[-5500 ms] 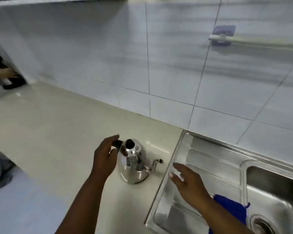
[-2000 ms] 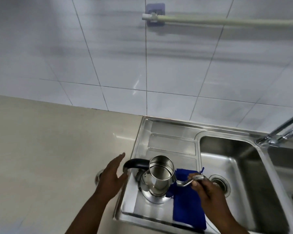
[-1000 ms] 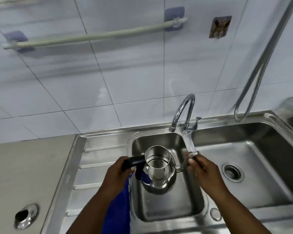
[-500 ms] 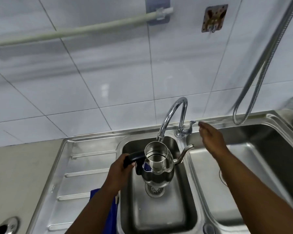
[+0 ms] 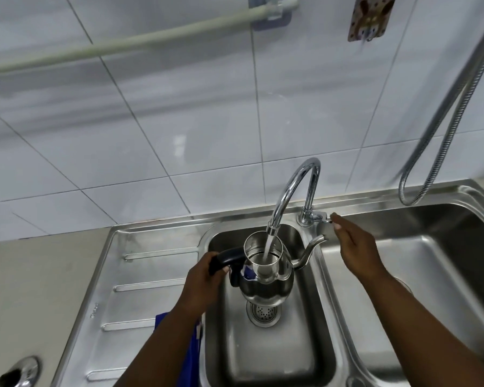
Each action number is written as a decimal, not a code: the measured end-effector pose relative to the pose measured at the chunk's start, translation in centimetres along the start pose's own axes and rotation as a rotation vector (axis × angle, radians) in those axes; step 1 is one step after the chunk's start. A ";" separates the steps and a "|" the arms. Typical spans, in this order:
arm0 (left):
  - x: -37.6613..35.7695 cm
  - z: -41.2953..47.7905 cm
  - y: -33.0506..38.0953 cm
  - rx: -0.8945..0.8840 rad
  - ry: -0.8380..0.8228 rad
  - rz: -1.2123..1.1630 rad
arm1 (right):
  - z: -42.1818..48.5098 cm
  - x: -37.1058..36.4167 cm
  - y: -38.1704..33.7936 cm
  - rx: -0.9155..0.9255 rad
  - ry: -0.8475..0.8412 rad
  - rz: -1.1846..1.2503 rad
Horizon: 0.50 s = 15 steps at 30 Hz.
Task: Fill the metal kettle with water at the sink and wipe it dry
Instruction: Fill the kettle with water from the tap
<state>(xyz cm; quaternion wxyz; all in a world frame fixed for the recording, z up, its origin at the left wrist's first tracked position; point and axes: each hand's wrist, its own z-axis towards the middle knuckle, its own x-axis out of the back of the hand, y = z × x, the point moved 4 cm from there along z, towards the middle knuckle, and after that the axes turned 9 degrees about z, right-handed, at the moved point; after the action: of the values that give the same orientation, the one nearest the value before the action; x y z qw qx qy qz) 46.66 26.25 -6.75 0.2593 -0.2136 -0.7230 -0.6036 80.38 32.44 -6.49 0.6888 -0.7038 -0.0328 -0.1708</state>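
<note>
The left hand (image 5: 204,283) reaches in from the lower edge with its forearm angled up and right, fingers wrapped tight around the black handle (image 5: 226,258) of the metal kettle (image 5: 266,272). It holds the kettle upright in the air over the small middle basin of the sink (image 5: 263,358), above the drain strainer (image 5: 262,311), with the open mouth directly under the outlet of the curved faucet (image 5: 294,191). A stream of water (image 5: 268,247) falls from the outlet into the mouth. The kettle's thin spout (image 5: 310,251) points right, toward the ridge between the basins.

The right hand (image 5: 355,247) stretches forward over the larger right basin, arm nearly straight, fingers loosely extended and holding nothing; its fingertips (image 5: 336,219) touch the small lever (image 5: 320,217) at the faucet's base. A blue cloth (image 5: 192,347) lies on the drainboard, partly hidden under the left forearm.

Half a second ago no water was running and the right hand hovered just short of the lever; now it has reached the lever and the stream is flowing. The kettle sits under the outlet much as before, the left hand's grip unchanged.
</note>
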 end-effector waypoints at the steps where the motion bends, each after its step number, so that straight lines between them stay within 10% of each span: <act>1: -0.1 0.1 0.0 -0.003 -0.002 0.002 | -0.8 0.3 0.2 0.043 0.068 -0.008; 15: -0.5 1.4 -0.2 0.013 -0.003 -0.002 | -2.3 -3.8 3.2 -0.061 -0.124 0.168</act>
<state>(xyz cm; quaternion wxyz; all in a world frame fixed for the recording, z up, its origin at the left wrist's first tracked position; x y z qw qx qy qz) 46.75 27.57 -7.36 0.2593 -0.2122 -0.7276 -0.5986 77.23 30.75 -10.63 0.6758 -0.7337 -0.0110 -0.0695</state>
